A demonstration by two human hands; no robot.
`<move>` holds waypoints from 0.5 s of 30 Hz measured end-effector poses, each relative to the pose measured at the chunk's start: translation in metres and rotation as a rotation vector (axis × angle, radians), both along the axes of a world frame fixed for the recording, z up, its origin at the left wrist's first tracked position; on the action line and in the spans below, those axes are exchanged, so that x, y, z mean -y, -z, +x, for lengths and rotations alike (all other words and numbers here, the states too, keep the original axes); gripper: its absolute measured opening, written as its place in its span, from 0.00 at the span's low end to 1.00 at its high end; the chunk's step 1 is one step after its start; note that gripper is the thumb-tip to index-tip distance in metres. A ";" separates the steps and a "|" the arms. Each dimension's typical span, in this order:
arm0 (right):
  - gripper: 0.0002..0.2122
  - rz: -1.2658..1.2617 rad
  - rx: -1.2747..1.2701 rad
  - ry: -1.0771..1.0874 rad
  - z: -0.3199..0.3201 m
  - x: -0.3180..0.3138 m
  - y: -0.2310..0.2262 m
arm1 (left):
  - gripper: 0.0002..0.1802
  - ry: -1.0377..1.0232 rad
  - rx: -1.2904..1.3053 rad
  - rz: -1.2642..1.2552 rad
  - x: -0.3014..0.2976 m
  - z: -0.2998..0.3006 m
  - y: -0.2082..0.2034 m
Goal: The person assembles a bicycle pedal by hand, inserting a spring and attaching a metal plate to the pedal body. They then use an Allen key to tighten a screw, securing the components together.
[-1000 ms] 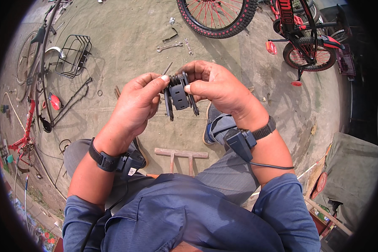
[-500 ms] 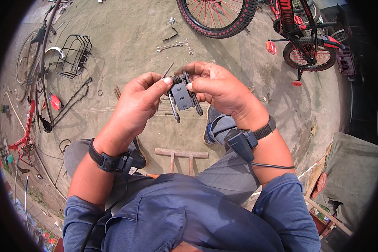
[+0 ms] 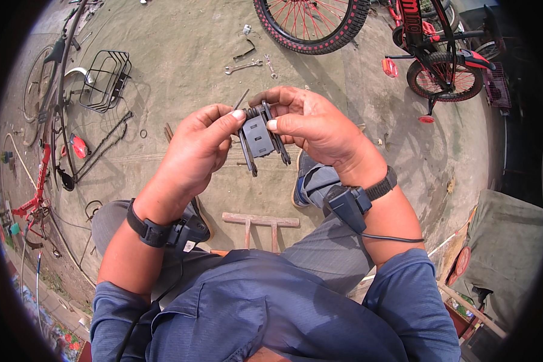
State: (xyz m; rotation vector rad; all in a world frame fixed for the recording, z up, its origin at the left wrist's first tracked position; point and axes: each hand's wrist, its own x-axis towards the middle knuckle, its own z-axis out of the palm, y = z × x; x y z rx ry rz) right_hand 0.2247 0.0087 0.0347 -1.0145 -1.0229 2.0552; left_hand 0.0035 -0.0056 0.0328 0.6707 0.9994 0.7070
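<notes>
Between both hands, above the ground, is a dark grey slotted metal bracket [image 3: 259, 140] with long side arms and what looks like a coil spring along its far edge. My left hand [image 3: 205, 137] pinches its far left corner between thumb and fingers. Past that thumb sticks out a thin metal rod [image 3: 241, 99], its lower part hidden by the fingers. My right hand [image 3: 314, 122] grips the bracket's right side, thumb on the plate and curled fingers behind. The bracket's underside is out of sight.
Beyond my hands lie spanners [image 3: 244, 67] and a black wire basket [image 3: 106, 81]. A bicycle wheel [image 3: 311, 24] with red spokes stands at the far side, a red and black bicycle [image 3: 431, 54] at far right. A small wooden stool [image 3: 260, 221] is between my legs.
The bracket has tilted slightly in my fingers and its left arm now lies closer to the plate. Both hands keep their hold, with the left thumb shifted a little.
</notes>
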 end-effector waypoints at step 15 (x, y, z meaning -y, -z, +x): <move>0.23 -0.010 -0.020 -0.016 0.002 0.001 -0.006 | 0.14 -0.015 0.068 -0.066 0.000 -0.002 0.000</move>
